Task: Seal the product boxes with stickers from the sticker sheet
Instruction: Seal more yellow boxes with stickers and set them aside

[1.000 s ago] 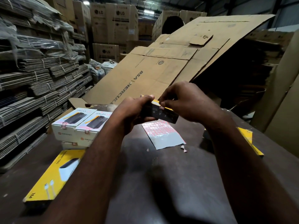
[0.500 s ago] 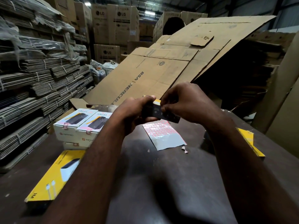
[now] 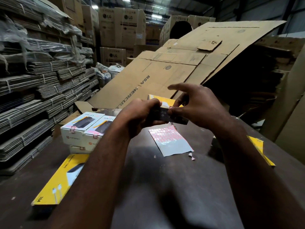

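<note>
The left hand (image 3: 138,113) grips the box (image 3: 162,114) as before. The right hand (image 3: 198,106) pinches its end, seemingly over a sticker (image 3: 171,107), forefinger now raised; the sticker sheet (image 3: 171,141) lies just below.

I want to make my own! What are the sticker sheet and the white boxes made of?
Sticker sheet: looks like glossy backing paper; its bare grey part shines. White boxes: probably thin, smooth printed card, with sharp folded edges.

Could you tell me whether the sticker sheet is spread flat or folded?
Spread flat: the sticker sheet lies open on the table, unfolded.
</note>
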Motion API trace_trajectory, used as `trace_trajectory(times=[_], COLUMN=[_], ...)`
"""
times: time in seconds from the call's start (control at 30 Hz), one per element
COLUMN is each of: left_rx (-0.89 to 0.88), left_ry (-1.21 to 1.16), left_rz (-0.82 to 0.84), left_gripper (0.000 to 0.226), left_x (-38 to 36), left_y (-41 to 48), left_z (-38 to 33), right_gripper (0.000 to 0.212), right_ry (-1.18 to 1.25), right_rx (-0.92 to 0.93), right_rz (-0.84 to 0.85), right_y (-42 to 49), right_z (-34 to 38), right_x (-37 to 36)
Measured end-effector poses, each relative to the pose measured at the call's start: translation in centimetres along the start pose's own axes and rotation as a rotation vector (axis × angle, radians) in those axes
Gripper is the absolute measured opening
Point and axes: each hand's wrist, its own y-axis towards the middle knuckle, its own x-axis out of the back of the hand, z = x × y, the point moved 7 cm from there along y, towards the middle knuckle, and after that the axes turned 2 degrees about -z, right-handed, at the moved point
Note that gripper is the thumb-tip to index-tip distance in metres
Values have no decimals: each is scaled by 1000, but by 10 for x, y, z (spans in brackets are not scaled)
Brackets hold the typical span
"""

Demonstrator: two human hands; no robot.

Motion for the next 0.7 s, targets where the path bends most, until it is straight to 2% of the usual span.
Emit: trace_trajectory(times=[0.17, 0.3, 0.33, 0.37, 0.43, 0.47, 0.6, 0.63, 0.7], left_rx=[-18, -47, -57, -71, -98, -109, -121, -115, -107], left_ry=[-24, -63, -75, -81, -74, -65, -52, -52, -45], left_rz=[32, 83, 99, 114, 147, 157, 145, 137, 120], left_gripper=[18, 11, 9, 8, 6, 8, 25, 28, 25], left_x=[1, 0, -1, -2, -4, -5, -5, -4, -3], left_y=[1, -2, -3, -4, -6, -6, -7, -7, -8], left_z=[-4, -8, -9, -11, -15, -17, -19, -18, -19], right_gripper=[68, 98, 100, 91, 56, 49, 32, 33, 50], right_ry=[124, 361, 439, 518, 691, 789, 1026, 1046, 1060], right_rx=[-100, -319, -381, -426, -472, -494, -609, -626, -645], right_rz=[-28, 34, 72, 125, 264, 318, 329, 311, 271], right_y=[4, 3, 1, -1, -6, -8, -10, -9, -8], right_z=[-18, -31, -33, -34, -30, -27, -26, -27, -27], right_x=[3, -3, -5, -9, -19, -24, -38, -39, -42])
